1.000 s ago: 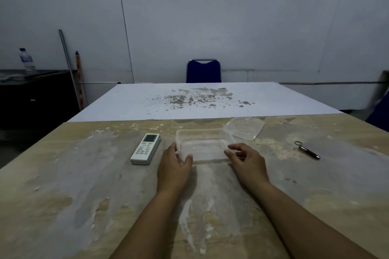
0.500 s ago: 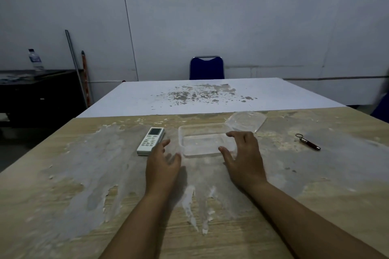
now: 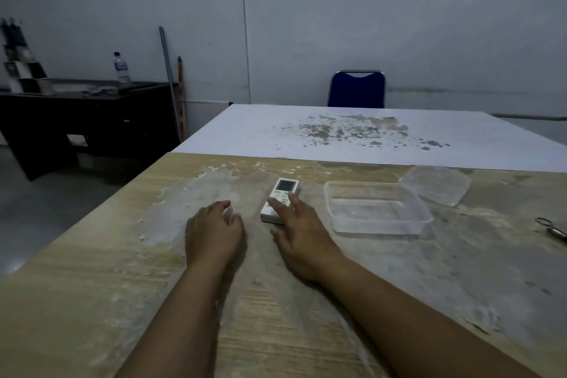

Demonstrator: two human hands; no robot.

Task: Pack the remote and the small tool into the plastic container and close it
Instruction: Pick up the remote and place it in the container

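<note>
A white remote [image 3: 283,193] with a small screen lies flat on the worn wooden table [image 3: 306,316]. The fingertips of my right hand [image 3: 302,235] rest on its near half, fingers spread, not closed around it. My left hand [image 3: 214,232] lies palm down on the table to the left of the remote, holding nothing. The clear plastic container [image 3: 379,209] stands open and empty to the right of the remote. Its clear lid [image 3: 435,189] lies behind its far right corner. The small tool [image 3: 553,230], dark with a ring at one end, lies at the right edge of view.
A white board [image 3: 368,135] with grey stains covers the far half of the table. A blue chair [image 3: 356,89] stands behind it. At the left are a dark desk [image 3: 86,113] with a water bottle [image 3: 121,67] and two poles leaning on the wall.
Both hands left the container and moved left. My right hand now touches the remote and my left hand lies left of it. The view has swung left.
</note>
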